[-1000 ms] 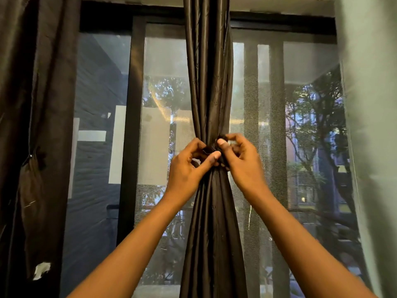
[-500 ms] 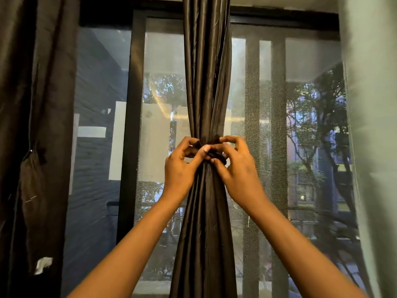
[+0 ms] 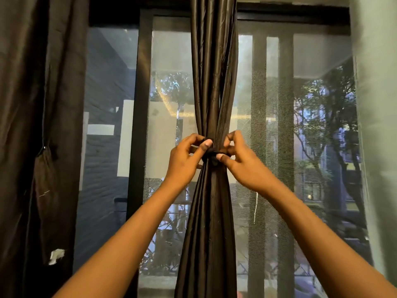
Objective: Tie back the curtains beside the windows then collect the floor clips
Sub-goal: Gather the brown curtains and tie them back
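A dark brown curtain (image 3: 211,87) hangs gathered into a narrow bundle in front of the window. A dark tie band (image 3: 211,152) wraps its waist at mid height. My left hand (image 3: 184,161) pinches the band from the left side, thumb on top. My right hand (image 3: 242,161) grips the band's other end from the right, thumb pressed against the knot. Both hands touch the curtain. No floor clips are in view.
A second dark curtain (image 3: 36,136) hangs loose at the far left with a white scrap near its lower part. A pale green curtain (image 3: 378,125) fills the right edge. Behind stands a black-framed sliding window (image 3: 137,104) with mesh screen.
My hands have shifted slightly apart along the band, the right thumb dropping below the knot. The view has tilted a little, and the curtain's waist looks tighter.
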